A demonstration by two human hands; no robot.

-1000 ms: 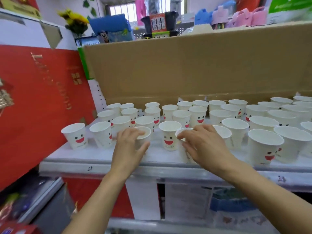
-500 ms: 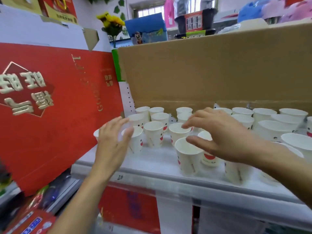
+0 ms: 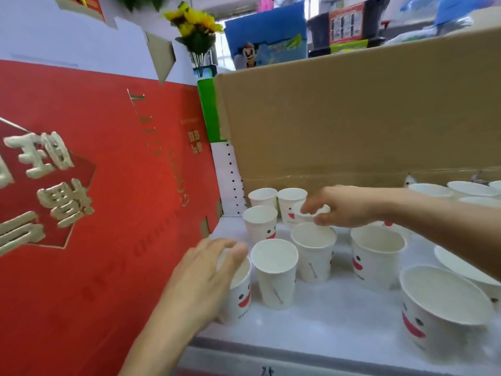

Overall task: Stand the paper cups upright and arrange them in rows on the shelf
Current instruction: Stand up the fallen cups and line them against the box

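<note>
Several white paper cups with red smiley faces stand upright on the white shelf [image 3: 339,308]. My left hand [image 3: 206,275] lies with straight fingers against the rim and left side of the front-left cup [image 3: 241,294]. My right hand [image 3: 349,207] reaches in from the right, and its fingertips and thumb pinch the rim of a second-row cup [image 3: 298,215]. Between the hands stand a front cup [image 3: 275,272] and a cup just behind it [image 3: 314,251]. Two cups [image 3: 262,198] stand in the back left corner.
A big red gift box [image 3: 95,185] walls the shelf's left end. A brown cardboard sheet [image 3: 352,109] stands behind the cups. More cups [image 3: 439,308] crowd the right side. The shelf's front edge [image 3: 325,359] runs below.
The view has swung left and closer. My left hand dropped onto the front-left cup. My right hand reached further back and left and took hold of a second-row cup's rim.
</note>
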